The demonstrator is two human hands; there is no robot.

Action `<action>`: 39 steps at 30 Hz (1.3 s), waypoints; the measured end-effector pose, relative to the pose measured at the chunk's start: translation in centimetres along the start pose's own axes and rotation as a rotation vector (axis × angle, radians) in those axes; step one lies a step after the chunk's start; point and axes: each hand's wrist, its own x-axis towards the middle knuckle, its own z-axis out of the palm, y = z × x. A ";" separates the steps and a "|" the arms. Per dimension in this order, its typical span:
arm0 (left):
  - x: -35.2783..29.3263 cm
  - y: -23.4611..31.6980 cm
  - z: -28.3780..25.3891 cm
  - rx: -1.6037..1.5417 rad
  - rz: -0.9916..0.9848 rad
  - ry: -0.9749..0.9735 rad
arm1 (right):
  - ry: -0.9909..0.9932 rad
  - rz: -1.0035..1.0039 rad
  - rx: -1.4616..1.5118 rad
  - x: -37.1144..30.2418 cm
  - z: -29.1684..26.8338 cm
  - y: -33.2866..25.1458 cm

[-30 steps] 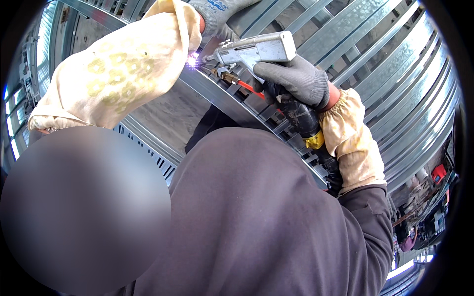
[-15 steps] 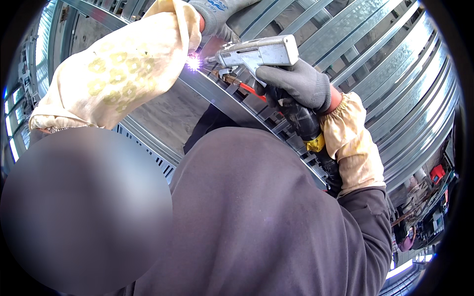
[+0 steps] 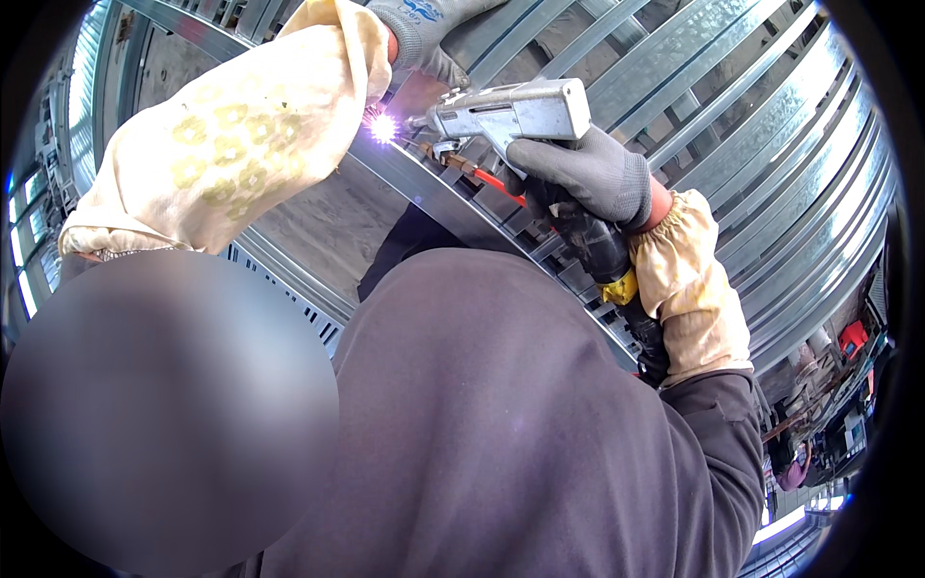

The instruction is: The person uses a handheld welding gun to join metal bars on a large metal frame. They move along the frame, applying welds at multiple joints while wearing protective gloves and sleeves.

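Gripping welding gun [image 3: 511, 111], right hand [image 3: 588, 173] (frame edge beside).

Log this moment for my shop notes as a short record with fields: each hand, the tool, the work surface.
right hand: grey glove, shut on the handle of the welding gun
welding gun: silver body, nozzle pointing left at the bright spark
bright spark: at the tool tip, on the metal rail
left hand: grey glove, resting on the steel above the spark; grip not discernible
metal rail: curved, among the galvanised steel bars
sleeve covers: cream fabric on both forearms
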 end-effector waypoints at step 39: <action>0.2 -1.3 2.6 -0.084 0.114 0.206 | -0.001 0.120 0.081 -2.4 -0.1 -0.1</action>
